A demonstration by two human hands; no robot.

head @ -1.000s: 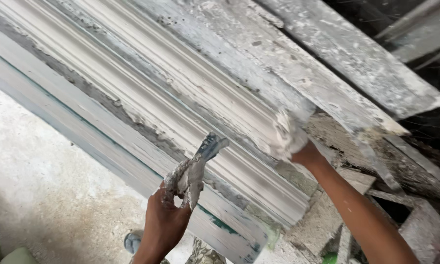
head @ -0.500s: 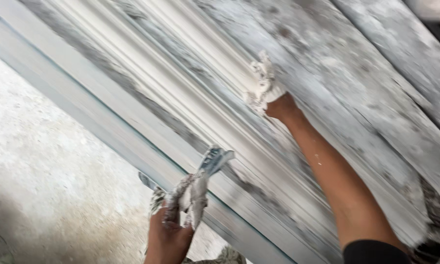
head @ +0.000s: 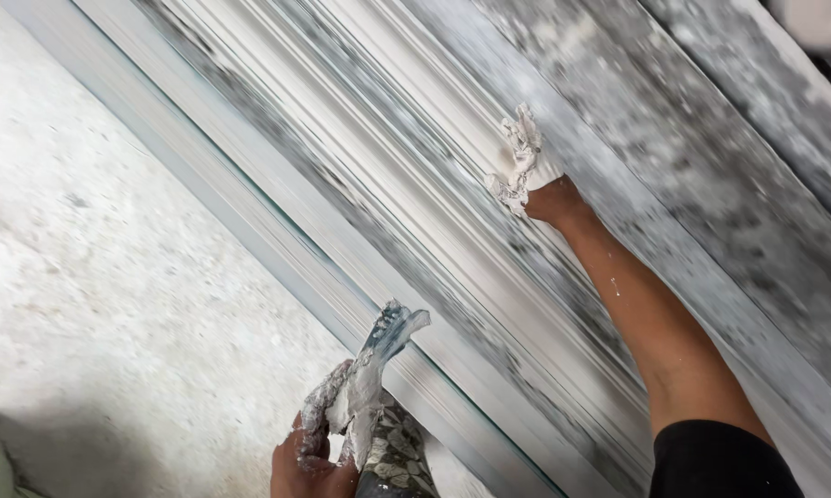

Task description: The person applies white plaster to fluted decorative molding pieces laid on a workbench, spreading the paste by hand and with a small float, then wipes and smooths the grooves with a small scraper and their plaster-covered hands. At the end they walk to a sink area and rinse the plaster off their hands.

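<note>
Since half a second ago your right hand has slid further up the plaster moulding — left hand barely moved. Moulding's long axis runs upper-left to lower-right, under the right palm; the right hand is the one on it, plaster-caked, fingers together, pressed flat. Left hand sits off its near edge — fingers clamped on a plaster-smeared trowel, blade pointing up-right.
</note>
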